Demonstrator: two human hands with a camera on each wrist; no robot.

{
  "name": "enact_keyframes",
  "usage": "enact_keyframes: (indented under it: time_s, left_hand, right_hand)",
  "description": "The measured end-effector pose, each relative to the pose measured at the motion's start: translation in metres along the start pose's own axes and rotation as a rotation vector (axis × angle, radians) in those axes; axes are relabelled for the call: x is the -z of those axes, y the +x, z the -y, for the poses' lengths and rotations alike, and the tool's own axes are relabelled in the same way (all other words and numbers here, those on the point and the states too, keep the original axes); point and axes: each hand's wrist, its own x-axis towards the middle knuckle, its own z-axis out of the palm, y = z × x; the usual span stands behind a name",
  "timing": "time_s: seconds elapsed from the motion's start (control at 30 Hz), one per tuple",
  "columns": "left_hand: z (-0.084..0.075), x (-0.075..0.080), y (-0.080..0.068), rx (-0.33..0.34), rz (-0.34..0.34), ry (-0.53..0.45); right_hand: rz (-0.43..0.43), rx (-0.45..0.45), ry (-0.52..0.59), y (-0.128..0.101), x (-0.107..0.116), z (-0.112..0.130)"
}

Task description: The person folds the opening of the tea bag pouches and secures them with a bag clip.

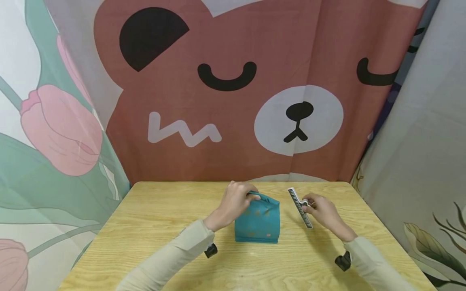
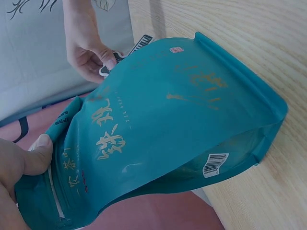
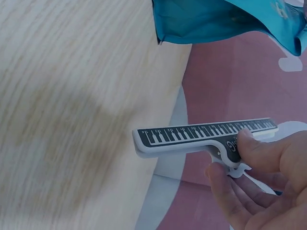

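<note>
A teal tea bag [image 1: 257, 222] with gold lettering stands upright on the table. My left hand [image 1: 234, 202] grips its folded top edge, with the thumb [image 2: 39, 155] pressed on the fold in the left wrist view. To the right of the bag, my right hand [image 1: 324, 211] pinches a long sealing clip [image 1: 300, 208] by its handle. The clip is white with a black face marked like piano keys or a ruler. In the right wrist view the clip [image 3: 201, 136] is held above the table, apart from the bag [image 3: 206, 24].
The light wooden table [image 1: 164, 226] reaches back to a curtain [image 1: 233, 101] printed with a brown bear. Printed curtains also hang at the left [image 1: 62, 129] and right [image 1: 429, 141] sides. A black camera mount [image 1: 343, 261] sits on the right wrist.
</note>
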Motion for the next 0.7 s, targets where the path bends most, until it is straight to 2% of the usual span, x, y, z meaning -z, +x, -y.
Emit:
enact_keyframes:
  time_s: [0.17,0.7]
  left_hand:
    - [0.0,-0.001,0.0,0.001,-0.002,-0.007]
    - [0.001,0.0,0.0,-0.006,-0.009,-0.011]
  right_hand:
    - [-0.025,0.032,0.004,0.0,0.005,0.004]
    - [-0.079,0.047,-0.019,0.0,0.007,0.021]
